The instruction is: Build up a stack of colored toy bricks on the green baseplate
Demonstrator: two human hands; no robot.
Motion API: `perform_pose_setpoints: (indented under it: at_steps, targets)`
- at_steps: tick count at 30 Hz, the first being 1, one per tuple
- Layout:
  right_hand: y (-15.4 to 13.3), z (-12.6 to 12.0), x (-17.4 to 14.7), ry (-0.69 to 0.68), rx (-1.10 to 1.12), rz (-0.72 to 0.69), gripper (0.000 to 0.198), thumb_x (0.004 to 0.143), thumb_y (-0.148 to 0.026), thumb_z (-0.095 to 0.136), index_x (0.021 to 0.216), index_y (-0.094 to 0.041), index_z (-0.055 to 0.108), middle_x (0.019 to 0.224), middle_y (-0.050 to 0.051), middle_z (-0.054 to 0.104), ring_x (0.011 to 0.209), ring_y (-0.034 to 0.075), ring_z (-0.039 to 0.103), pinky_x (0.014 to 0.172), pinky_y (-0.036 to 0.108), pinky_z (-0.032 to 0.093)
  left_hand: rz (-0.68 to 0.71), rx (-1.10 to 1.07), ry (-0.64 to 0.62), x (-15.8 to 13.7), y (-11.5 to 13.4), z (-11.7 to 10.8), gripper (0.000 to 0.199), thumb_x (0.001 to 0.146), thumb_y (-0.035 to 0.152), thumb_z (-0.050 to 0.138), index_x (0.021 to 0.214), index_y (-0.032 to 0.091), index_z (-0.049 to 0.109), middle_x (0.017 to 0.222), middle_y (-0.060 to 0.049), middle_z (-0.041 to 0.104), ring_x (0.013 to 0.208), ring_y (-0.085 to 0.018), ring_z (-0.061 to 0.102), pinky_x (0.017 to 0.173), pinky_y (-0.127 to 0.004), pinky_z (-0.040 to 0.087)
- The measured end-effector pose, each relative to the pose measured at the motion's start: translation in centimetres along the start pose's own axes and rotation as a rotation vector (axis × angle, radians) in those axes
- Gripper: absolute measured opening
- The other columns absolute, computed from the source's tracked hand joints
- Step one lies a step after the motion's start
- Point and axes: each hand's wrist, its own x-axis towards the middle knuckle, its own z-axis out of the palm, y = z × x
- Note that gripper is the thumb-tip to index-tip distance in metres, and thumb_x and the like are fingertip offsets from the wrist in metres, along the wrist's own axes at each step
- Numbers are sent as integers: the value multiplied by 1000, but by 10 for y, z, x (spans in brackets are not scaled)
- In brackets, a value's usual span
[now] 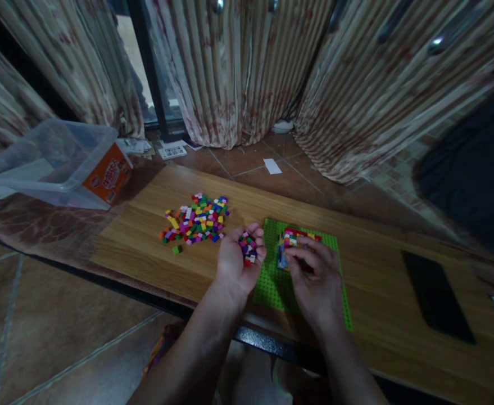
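My left hand point(239, 256) is cupped palm up, its fingers curled round a handful of small coloured toy bricks point(249, 247). Just to its right lies a green studded baseplate point(272, 287), which bears a low structure of multicoloured bricks point(289, 236). My right hand point(316, 273) reaches over this structure with thumb and forefinger pinched together at its near side. What the pinch holds is too small and covered to make out. The right hand hides part of the structure and of the plate. Left of my left hand, a loose pile of bricks point(200, 222) spreads over the wooden board.
A clear plastic box point(57, 185) with an orange label stands at the left end of the table. A black flat slab point(436, 295) lies on the wooden board point(381, 281) at the right. Curtains point(238, 73) hang beyond the tiled floor, where papers point(272, 166) lie.
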Motion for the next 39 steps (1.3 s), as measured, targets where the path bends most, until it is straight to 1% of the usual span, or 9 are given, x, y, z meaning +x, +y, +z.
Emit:
perform_pose_setpoints:
  at_steps: [8, 11, 14, 18, 21, 23, 27, 34, 39]
  targets:
    - [0, 5, -4, 39, -1, -57, 8, 86, -22, 63, 84, -22, 71, 103, 6, 67, 101, 22, 57, 89, 43, 47, -6, -19, -4, 0, -3, -1, 24, 89, 17, 42, 77, 9, 61, 63, -4, 59, 47, -6, 50, 41, -14, 39]
    - [1, 8, -6, 74, -1, -95, 10, 87, -19, 61, 85, -21, 71, 103, 7, 67, 101, 22, 57, 88, 41, 47, -4, -30, -36, -2, -2, 0, 24, 89, 18, 43, 78, 9, 63, 65, -5, 61, 50, -7, 53, 45, -15, 43]
    - [3, 9, -8, 74, 6, -99, 10, 87, -19, 61, 86, -22, 71, 105, 6, 67, 102, 22, 57, 88, 42, 47, 4, -44, -86, -5, -2, 3, 24, 89, 18, 45, 80, 9, 65, 70, -7, 64, 56, -9, 58, 53, -18, 49]
    - [5, 6, -8, 36, 11, -81, 10, 87, -23, 61, 89, -23, 71, 108, 6, 66, 103, 23, 57, 88, 43, 48, 3, -50, -174, -10, -3, 6, 24, 88, 22, 48, 87, 9, 68, 82, -10, 70, 70, -14, 65, 69, -26, 54]
    - [1, 1, -5, 25, 7, -68, 12, 88, -25, 60, 93, -24, 71, 108, 6, 66, 103, 22, 57, 88, 43, 48, -11, -42, -245, -13, -5, 8, 25, 87, 23, 49, 93, 9, 68, 93, -12, 72, 83, -17, 68, 81, -30, 54]
    - [-6, -3, -3, 63, 31, -58, 13, 89, -25, 59, 96, -24, 70, 107, 6, 66, 102, 21, 59, 88, 41, 49, -22, -34, -279, -15, -6, 9, 27, 87, 24, 48, 96, 9, 69, 100, -14, 71, 91, -20, 68, 88, -33, 52]
    - [-21, -11, 1, 118, 121, -56, 16, 89, -22, 59, 101, -26, 68, 103, 3, 67, 99, 19, 60, 88, 38, 49, -39, -24, -312, -16, -9, 11, 31, 87, 25, 47, 102, 8, 68, 112, -16, 69, 105, -24, 65, 93, -36, 50]
    - [-32, -12, 10, -16, 27, -98, 25, 93, -24, 54, 116, -27, 64, 110, 6, 61, 106, 22, 54, 90, 42, 47, -60, 28, -340, -18, -13, 12, 38, 86, 25, 46, 114, 7, 64, 118, -16, 67, 116, -25, 60, 94, -34, 49]
    - [-31, -10, 13, -81, -23, -103, 28, 94, -26, 51, 118, -26, 65, 109, 8, 58, 101, 23, 52, 84, 43, 47, -86, 41, -316, -19, -17, 12, 37, 86, 23, 45, 112, 6, 65, 117, -15, 68, 119, -24, 57, 97, -33, 48]
